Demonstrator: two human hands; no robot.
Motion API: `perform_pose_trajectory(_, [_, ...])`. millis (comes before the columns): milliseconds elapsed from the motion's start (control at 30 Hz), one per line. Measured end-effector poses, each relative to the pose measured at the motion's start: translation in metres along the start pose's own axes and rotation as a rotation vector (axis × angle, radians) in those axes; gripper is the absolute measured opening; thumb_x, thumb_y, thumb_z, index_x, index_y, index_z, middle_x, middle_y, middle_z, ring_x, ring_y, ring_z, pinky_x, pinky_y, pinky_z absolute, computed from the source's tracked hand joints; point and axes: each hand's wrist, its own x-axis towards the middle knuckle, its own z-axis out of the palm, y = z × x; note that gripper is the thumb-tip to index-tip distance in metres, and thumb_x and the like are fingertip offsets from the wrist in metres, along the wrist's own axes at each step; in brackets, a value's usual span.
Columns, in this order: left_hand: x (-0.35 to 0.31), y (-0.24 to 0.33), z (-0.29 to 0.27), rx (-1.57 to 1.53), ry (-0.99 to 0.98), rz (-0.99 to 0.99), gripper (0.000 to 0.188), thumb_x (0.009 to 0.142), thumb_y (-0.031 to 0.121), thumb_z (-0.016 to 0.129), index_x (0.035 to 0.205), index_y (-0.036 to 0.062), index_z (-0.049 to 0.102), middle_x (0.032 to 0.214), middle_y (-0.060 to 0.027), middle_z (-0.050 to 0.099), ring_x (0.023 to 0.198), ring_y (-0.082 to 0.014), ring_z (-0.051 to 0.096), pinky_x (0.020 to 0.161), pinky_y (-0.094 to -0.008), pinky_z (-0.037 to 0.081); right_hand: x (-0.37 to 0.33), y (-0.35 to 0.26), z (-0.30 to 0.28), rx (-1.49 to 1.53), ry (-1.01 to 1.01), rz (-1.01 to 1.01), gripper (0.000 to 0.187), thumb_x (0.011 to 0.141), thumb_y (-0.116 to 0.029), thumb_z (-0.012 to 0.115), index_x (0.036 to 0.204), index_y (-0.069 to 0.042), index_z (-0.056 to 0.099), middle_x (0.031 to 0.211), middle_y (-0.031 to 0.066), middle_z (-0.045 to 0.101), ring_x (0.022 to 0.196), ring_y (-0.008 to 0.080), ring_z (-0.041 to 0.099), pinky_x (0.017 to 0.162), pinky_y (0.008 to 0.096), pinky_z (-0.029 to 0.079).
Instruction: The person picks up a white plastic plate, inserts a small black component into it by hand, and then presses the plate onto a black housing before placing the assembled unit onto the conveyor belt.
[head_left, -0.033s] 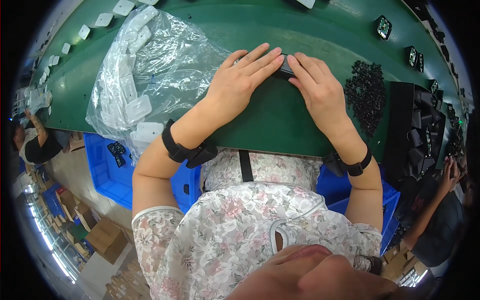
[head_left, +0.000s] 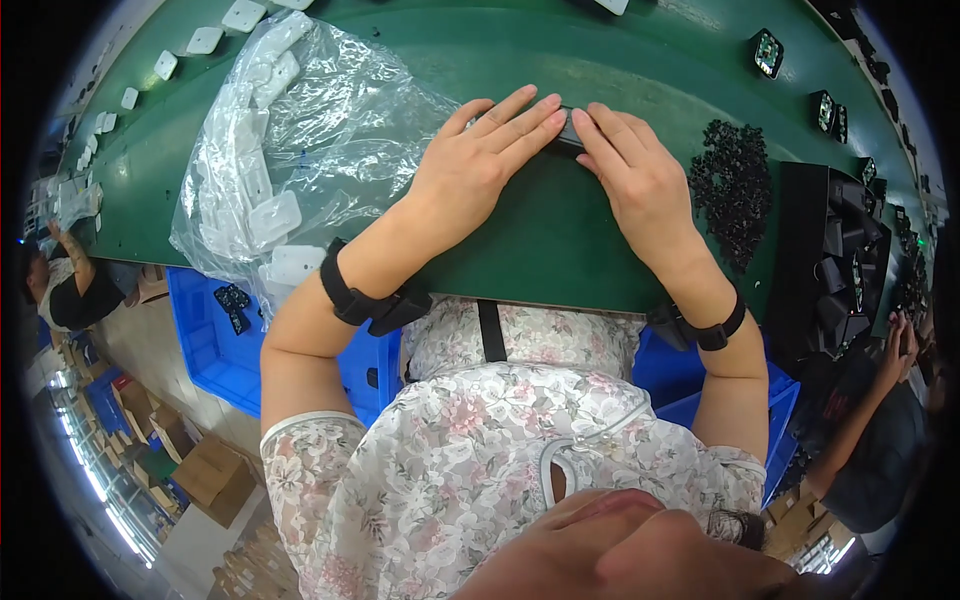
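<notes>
Almost nothing has moved since the earlier frame; only the left forearm is slightly more to the left. At upper centre of the frame, a small dark piece (head_left: 570, 132) is on the green table (head_left: 560, 240), partly covered by both hands. The left hand (head_left: 470, 165) has its fingers extended, with tips at the piece. The right hand (head_left: 635, 165) has bent fingers at its right end. I cannot tell whether either hand grasps it firmly. A clear plastic bag (head_left: 350, 130) with white parts is at upper left; a heap of small black parts (head_left: 730, 195) is at upper right.
</notes>
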Motion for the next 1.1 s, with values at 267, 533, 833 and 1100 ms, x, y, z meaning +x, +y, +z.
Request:
perform_pose_trajectory(267, [0.001,0.007,0.01,0.097,0.083,0.057,0.048,0.076,0.009,0.059,0.124,0.0013,0.052,0.128,-0.0124,0.054,0.112,-0.024,0.055,0.093,-0.0388,0.043,0.007,0.011,-0.009,0.155,-0.074,0.041,0.044,0.069,-0.003,0.072,0.112,-0.003,0.062,0.102,0.0106,0.063,0.089,0.0258,0.061,0.076,0.0335,0.052])
perform_pose_trajectory(533, [0.031,0.002,0.012,-0.158,0.307,-0.168,0.029,0.08,0.024,0.068,0.097,0.0003,0.064,0.082,-0.0112,0.066,0.077,-0.0245,0.062,0.076,-0.0349,0.047,0.017,0.015,-0.01,1.099,0.028,0.603,0.04,0.083,-0.009,0.068,0.119,0.001,0.053,0.109,0.0088,0.061,0.1,0.0157,0.058,0.088,0.0271,0.045])
perform_pose_trajectory(833, [0.007,-0.01,-0.036,-0.064,0.081,-0.299,0.026,0.088,0.031,0.059,0.089,0.006,0.066,0.08,-0.0144,0.065,0.078,-0.0322,0.063,0.068,-0.0417,0.05,0.03,0.048,-0.025,0.92,0.267,0.485,0.031,0.092,-0.009,0.059,0.121,0.002,0.055,0.114,0.0071,0.06,0.105,0.0139,0.055,0.095,0.0278,0.04])
perform_pose_trajectory(1100, [-0.098,-0.134,-0.087,0.688,-0.021,-0.55,0.031,0.081,0.004,0.054,0.112,0.0017,0.055,0.111,-0.0141,0.056,0.103,-0.0314,0.052,0.083,-0.0397,0.046,0.047,0.188,-0.054,0.334,0.09,0.582,0.035,0.093,-0.022,0.056,0.122,-0.003,0.058,0.108,0.0056,0.063,0.097,0.013,0.055,0.087,0.0251,0.042])
